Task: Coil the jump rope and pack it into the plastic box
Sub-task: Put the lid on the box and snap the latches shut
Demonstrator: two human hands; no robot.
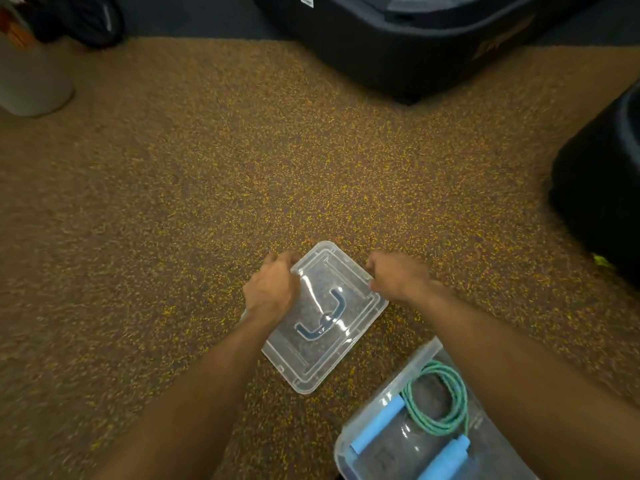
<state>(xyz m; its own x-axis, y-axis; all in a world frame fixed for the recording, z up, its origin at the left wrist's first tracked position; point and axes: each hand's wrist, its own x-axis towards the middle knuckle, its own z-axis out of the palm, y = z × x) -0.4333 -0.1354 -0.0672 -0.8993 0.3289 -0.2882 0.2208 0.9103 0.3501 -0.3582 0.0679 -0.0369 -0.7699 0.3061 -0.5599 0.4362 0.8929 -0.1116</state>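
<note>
A clear plastic lid [349, 344] with a blue handle lies flat on the speckled carpet in front of me. My left hand [272, 289] grips its far left edge, fingers curled over the rim. My right hand [398, 275] grips the lid's right edge the same way. At the lower right stands the open clear plastic box [372, 403]. Inside it lies the jump rope [438, 407], its green cord coiled and its two light blue handles side by side. My right forearm crosses over part of the box.
A dark padded bag or case [398, 43] lies at the top. Another dark object [602, 188] sits at the right edge. A pale round container [31, 77] stands at the far left, with a dark bag [86, 19] behind it.
</note>
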